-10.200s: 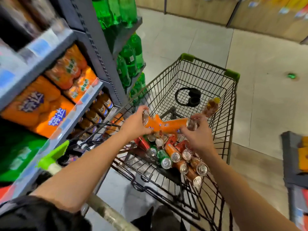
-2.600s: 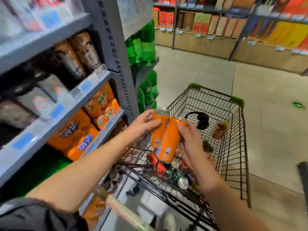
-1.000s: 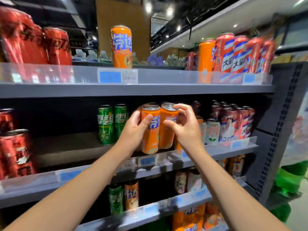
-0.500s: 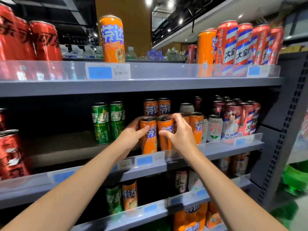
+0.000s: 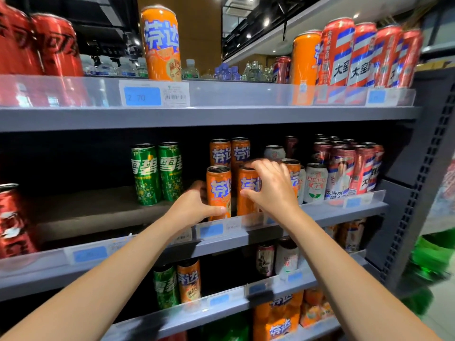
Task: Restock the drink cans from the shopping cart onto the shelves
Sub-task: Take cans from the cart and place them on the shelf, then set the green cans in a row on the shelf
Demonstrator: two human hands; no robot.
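Two tall orange drink cans stand side by side at the front of the middle shelf [image 5: 344, 210]. My left hand [image 5: 193, 206] wraps the base of the left orange can [image 5: 218, 190], thumb across its lower front. My right hand [image 5: 272, 190] grips the right orange can [image 5: 247, 193], fingers over its top and thumb on its label. Both cans are upright and rest on the shelf board. Two more orange cans [image 5: 230, 153] stand right behind them. The shopping cart is out of view.
Two green cans [image 5: 156, 173] stand left of my hands, with bare shelf between. Red-and-white cans [image 5: 344, 168] crowd the right side. A lone orange can [image 5: 161, 43] and red cans sit on the top shelf. A grey upright post [image 5: 430, 168] ends the shelf.
Both hands carried the two orange cans from the cart up to the shelf and lowered them onto the middle shelf's front. My left hand has slid down to the can's base.
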